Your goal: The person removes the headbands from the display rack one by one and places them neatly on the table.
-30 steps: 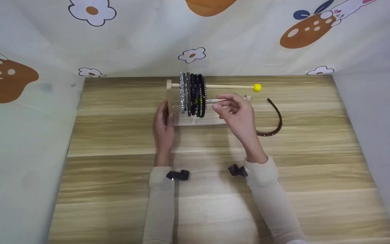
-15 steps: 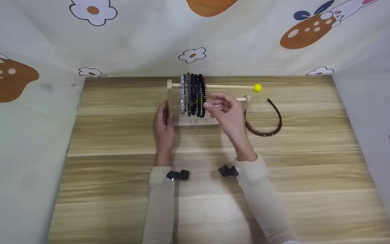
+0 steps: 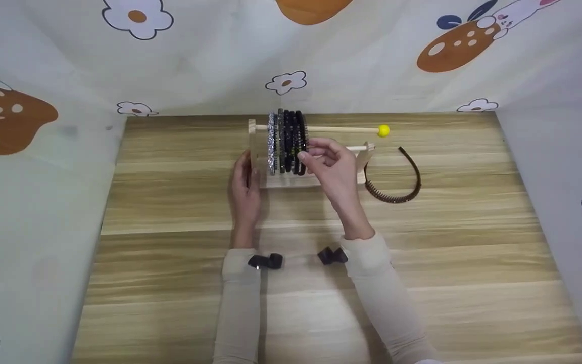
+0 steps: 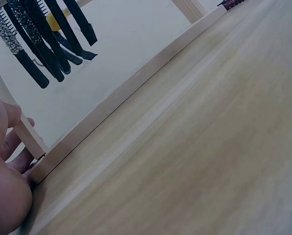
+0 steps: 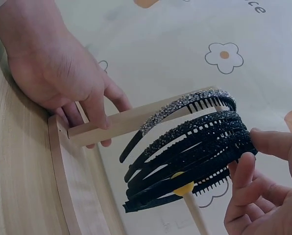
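Note:
A wooden rack [image 3: 291, 180] stands on the table with several headbands [image 3: 287, 136] hung side by side on its rod. The leftmost is a silver glittery headband [image 5: 170, 110]; the others are dark, some sparkly, with comb teeth inside. My left hand [image 3: 245, 187] grips the rack's left upright [image 5: 136, 117] near its base, thumb on one side and fingers on the other. My right hand [image 3: 335, 169] is at the right end of the row, pinching a black headband [image 5: 246, 142] between thumb and fingers. Part of that headband is hidden behind the fingertips.
A brown toothed headband [image 3: 394, 200] lies on the table just right of the rack. The upper rod [image 3: 344, 130] ends in a yellow ball [image 3: 383, 131] that sticks out to the right. A patterned cloth [image 3: 210, 65] hangs behind the table.
My right hand has moved left along the rack to the row of headbands, uncovering more of the brown headband. The silver headband hangs slightly lower. My left hand has stayed on the upright.

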A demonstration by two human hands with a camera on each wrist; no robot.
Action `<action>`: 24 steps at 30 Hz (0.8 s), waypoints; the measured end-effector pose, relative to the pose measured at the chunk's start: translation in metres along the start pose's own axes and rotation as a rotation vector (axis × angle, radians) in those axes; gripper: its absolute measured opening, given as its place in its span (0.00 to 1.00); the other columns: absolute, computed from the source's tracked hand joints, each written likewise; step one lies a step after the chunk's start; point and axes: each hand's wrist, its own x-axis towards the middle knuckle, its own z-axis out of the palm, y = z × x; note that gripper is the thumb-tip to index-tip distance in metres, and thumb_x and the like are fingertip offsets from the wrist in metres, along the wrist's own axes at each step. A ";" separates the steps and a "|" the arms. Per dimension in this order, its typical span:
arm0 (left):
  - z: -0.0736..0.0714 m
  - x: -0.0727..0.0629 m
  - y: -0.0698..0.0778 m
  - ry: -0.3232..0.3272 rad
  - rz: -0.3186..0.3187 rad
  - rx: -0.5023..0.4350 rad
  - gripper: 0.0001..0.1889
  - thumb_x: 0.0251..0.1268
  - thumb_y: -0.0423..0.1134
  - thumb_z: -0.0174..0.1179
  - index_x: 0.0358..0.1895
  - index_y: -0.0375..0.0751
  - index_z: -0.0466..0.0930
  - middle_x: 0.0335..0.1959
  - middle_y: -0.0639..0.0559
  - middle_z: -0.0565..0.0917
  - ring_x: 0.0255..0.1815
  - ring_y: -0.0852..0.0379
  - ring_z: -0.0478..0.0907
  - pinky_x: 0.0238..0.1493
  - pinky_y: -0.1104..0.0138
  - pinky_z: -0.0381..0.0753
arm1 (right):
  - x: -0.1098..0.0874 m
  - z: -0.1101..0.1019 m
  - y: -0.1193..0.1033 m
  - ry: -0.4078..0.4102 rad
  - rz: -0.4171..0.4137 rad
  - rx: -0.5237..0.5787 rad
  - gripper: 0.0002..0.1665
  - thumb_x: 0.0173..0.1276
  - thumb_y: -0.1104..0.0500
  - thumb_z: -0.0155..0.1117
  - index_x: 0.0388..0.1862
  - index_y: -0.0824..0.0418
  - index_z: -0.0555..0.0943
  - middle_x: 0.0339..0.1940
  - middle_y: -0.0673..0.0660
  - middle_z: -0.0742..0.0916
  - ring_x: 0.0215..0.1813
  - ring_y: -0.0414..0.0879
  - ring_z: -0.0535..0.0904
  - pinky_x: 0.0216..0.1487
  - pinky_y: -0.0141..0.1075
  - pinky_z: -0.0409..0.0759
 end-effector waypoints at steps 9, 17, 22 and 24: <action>-0.001 -0.001 0.000 -0.002 -0.020 0.018 0.27 0.89 0.40 0.57 0.84 0.42 0.69 0.81 0.39 0.75 0.82 0.42 0.72 0.85 0.55 0.71 | 0.000 0.000 0.000 0.019 -0.032 -0.020 0.17 0.66 0.71 0.80 0.53 0.70 0.90 0.38 0.56 0.91 0.31 0.41 0.85 0.34 0.31 0.89; -0.002 -0.001 0.000 -0.009 -0.002 0.015 0.27 0.89 0.39 0.57 0.84 0.41 0.69 0.80 0.38 0.76 0.81 0.41 0.73 0.83 0.52 0.74 | 0.000 0.000 -0.002 0.017 -0.029 -0.027 0.17 0.68 0.73 0.78 0.54 0.70 0.89 0.39 0.55 0.91 0.33 0.43 0.86 0.35 0.31 0.89; -0.001 0.000 -0.005 -0.005 0.002 -0.020 0.26 0.88 0.38 0.58 0.82 0.43 0.71 0.78 0.38 0.78 0.79 0.41 0.75 0.81 0.50 0.77 | 0.000 -0.002 -0.004 0.031 -0.016 -0.026 0.15 0.69 0.72 0.78 0.54 0.69 0.89 0.38 0.55 0.91 0.32 0.41 0.84 0.35 0.30 0.87; -0.001 0.000 -0.005 -0.003 0.006 -0.030 0.25 0.88 0.38 0.58 0.82 0.43 0.72 0.78 0.38 0.78 0.79 0.40 0.75 0.81 0.50 0.77 | 0.000 -0.003 -0.005 0.040 -0.010 -0.024 0.15 0.69 0.72 0.77 0.53 0.68 0.89 0.38 0.56 0.91 0.32 0.41 0.84 0.35 0.30 0.86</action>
